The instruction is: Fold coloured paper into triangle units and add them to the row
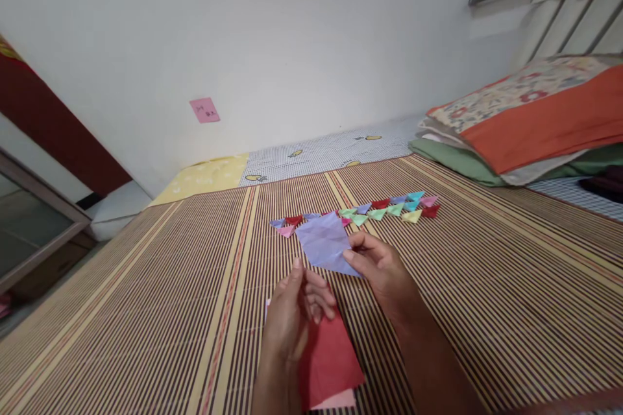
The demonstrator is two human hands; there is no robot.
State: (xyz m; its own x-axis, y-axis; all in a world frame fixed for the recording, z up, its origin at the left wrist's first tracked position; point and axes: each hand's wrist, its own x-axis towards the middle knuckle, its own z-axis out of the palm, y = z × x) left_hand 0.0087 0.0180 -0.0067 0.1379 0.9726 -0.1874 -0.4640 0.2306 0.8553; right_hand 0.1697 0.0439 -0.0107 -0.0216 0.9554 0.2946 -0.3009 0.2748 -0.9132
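Observation:
A square of purple paper [324, 243] with crease lines is pinched at its right corner between the thumb and fingers of my right hand [382, 272]. Just below and left of that sheet is my left hand [302, 298], its fingers loosely curved and apart, holding nothing. Under the left hand lies a red paper sheet [333, 356] on the mat, with a pink sheet [338, 400] showing beneath its lower edge. Beyond the purple paper, small folded paper pieces [377, 214] in several colours form two rows, partly hidden by the sheet.
A striped bamboo mat [170, 285] covers the bed. Folded bedding and an orange floral pillow [535, 117] are piled at the right. At the back is a white wall [292, 45] with a pink note [205, 110]. A framed glass panel [34, 220] stands at the left.

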